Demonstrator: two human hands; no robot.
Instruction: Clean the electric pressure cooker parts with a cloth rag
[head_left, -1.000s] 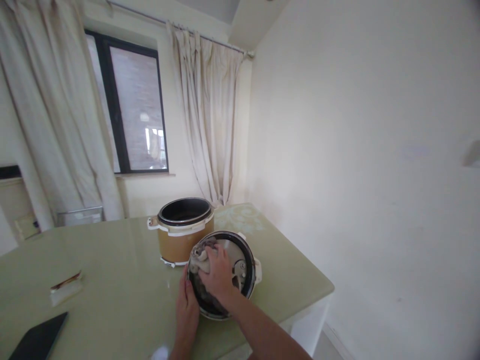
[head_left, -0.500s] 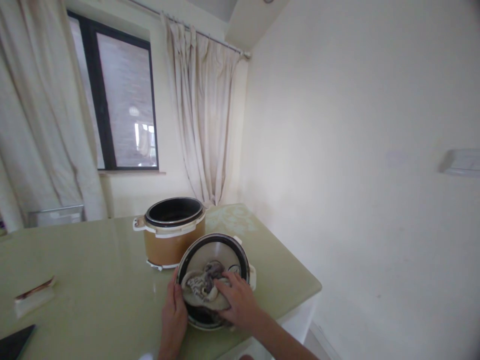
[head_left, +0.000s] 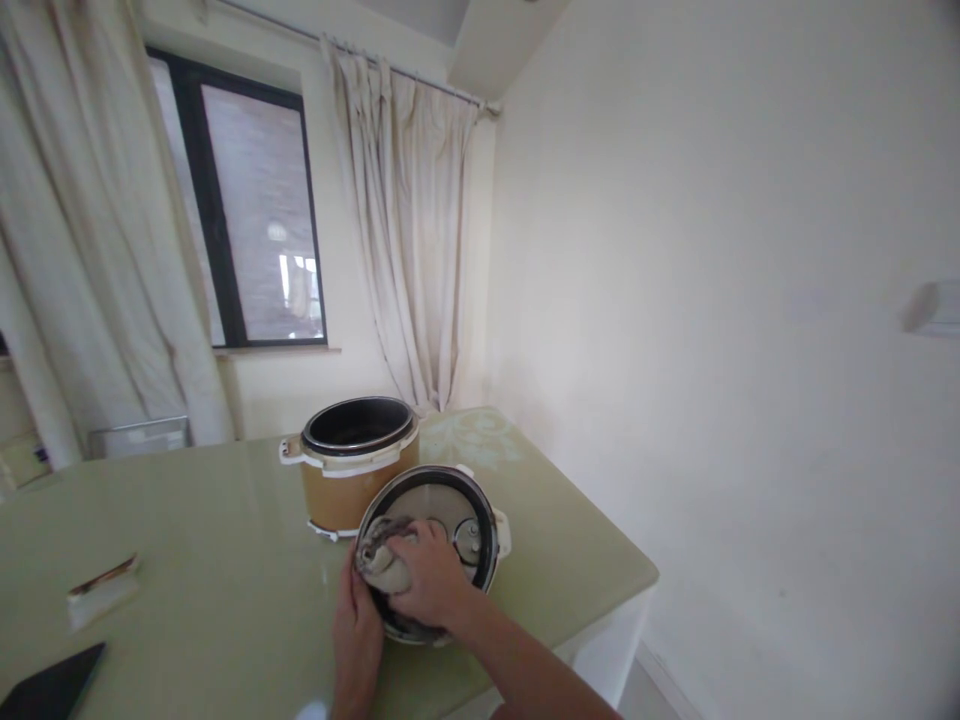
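My left hand (head_left: pixel 357 625) grips the lower left rim of a round pressure cooker lid (head_left: pixel 442 497), which is tilted so its underside faces me. Bunched under the fingers of my right hand (head_left: pixel 431 580) is a grey-white patterned cloth (head_left: pixel 384 565), pressed against the left part of the lid's inner face. A round valve fitting (head_left: pixel 468 540) shows at the right of that face. Just behind the lid stands the gold electric pressure cooker (head_left: pixel 352 492), uncovered, with a dark inner pot. The fingertips of my left hand are partly hidden behind the lid.
The pale green glass tabletop (head_left: pixel 217 560) ends in a rounded corner at the right, near a white wall (head_left: pixel 712 300). A small clear box-like item (head_left: pixel 103 590) and a dark flat device (head_left: pixel 56 685) lie at the left. Curtains (head_left: pixel 409 220) hang behind.
My right hand and the cloth have moved left across the lid's inner face, uncovering the valve fitting. My left hand still holds the rim. The view has shifted slightly left.
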